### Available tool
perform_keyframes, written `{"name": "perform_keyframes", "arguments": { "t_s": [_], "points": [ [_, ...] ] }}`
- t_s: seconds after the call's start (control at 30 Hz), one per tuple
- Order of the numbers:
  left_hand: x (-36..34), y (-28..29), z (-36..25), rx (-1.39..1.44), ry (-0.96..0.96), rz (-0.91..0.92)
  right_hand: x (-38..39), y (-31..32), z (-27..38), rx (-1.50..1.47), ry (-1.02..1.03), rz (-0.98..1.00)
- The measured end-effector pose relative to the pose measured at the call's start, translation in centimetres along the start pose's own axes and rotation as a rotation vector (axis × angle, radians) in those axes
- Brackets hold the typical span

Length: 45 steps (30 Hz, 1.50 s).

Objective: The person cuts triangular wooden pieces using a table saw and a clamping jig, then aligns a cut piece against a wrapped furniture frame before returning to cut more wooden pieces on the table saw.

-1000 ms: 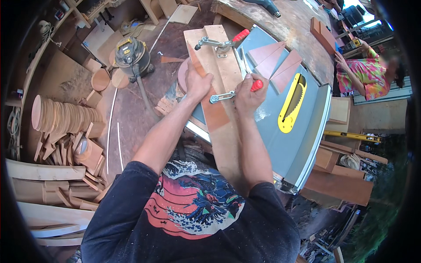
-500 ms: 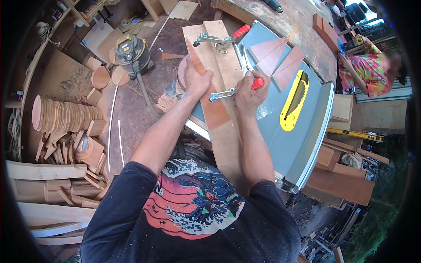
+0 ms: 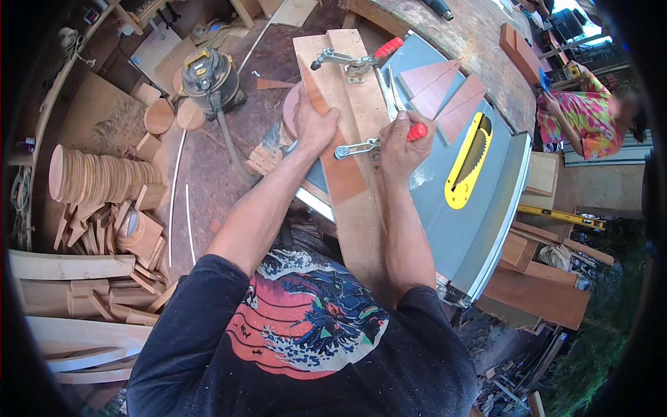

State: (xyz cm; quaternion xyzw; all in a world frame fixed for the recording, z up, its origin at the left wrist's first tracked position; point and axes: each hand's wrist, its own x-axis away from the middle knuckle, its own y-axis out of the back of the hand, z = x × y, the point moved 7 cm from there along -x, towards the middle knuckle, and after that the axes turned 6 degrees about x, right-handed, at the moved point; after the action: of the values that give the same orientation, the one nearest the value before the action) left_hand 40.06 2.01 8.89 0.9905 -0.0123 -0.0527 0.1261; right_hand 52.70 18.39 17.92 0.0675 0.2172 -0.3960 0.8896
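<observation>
grasping, in the fingers of the left hand [image 3: 317, 129], a tapered reddish board [image 3: 345, 179] lying on a wooden jig [image 3: 358, 233] across the left edge of the grey surface [image 3: 432, 198]; clutching, in those of the right hand [image 3: 403, 151], a red clamp handle [image 3: 417, 131]. judged at the clamping step, calling next for steady pressure while working the handle.

1. This place is a woodworking workshop.
2. A table saw [image 3: 445, 229] has a toothed blade [image 3: 479, 151] within a yellow throat plate [image 3: 458, 199], with pale dust [image 3: 420, 175] nearby.
3. At left are a canister vacuum [image 3: 210, 81], stacked round wooden discs [image 3: 104, 176] and heaped offcuts [image 3: 96, 235].
4. A long wooden board [image 3: 358, 240] bears red-handled toggle clamps [image 3: 356, 64].
5. A yellow spirit level [image 3: 566, 217] lies near reddish boards [image 3: 531, 295].
</observation>
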Motion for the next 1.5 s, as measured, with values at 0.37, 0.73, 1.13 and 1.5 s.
{"name": "perform_keyframes", "arguments": {
  "t_s": [0.37,0.73,1.13,1.5],
  "points": [
    [0.4,0.4,-1.1,-0.05,-0.045,-0.056,0.0,0.1,-0.3,-0.046,-0.001,0.011],
    [0.3,0.4,-0.8,-0.055,0.015,-0.024,0.2,0.1,-0.9,0.102,0.105,0.025],
    [0.0,-0.1,0.1,-0.034,0.014,0.005,0.2,0.6,-1.3,0.115,0.069,0.019],
    [-0.5,-0.7,0.7,0.012,-0.001,0.033,0.5,-0.2,1.1,0.428,0.364,0.049]
  ]
}}
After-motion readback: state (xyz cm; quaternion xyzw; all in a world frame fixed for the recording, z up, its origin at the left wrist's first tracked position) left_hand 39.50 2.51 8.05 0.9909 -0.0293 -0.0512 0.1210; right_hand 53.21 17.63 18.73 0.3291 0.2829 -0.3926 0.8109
